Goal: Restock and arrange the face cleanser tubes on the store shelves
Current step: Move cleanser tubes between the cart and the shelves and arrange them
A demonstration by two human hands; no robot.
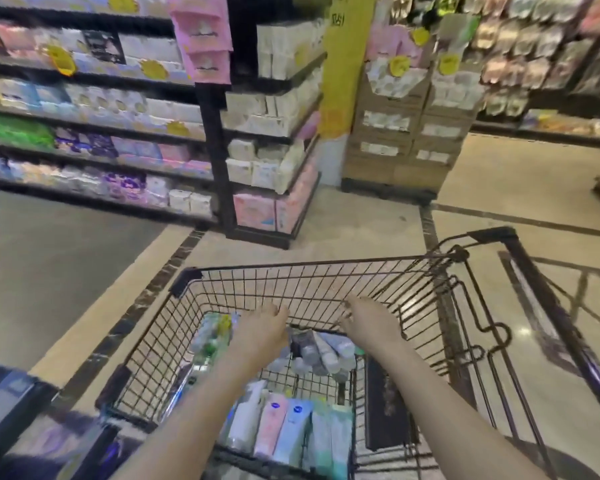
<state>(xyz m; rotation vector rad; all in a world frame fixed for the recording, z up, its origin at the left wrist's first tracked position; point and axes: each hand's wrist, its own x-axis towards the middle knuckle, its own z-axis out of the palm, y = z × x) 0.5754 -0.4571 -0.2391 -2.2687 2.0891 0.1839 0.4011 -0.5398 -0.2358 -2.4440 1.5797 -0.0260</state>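
The tubes [291, 424] are seen low in the cart [326, 268], lying lengthways under both hands, nearest the left hand [264, 327]; the fingers of it and of the right hand [368, 323] are too blurred to tell.

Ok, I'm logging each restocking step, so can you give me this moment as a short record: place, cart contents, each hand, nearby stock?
place: store aisle, tiled floor
cart: black wire shopping cart
contents: face cleanser tubes upright in the near section, more tubes lying deeper in the basket
left hand: reaching into the cart above the tubes, fingers curled; grip hidden
right hand: at the cart's far wire wall, fingers curled; blur hides any grip
nearby stock: shelves of boxed goods at left, stacked cardboard boxes ahead
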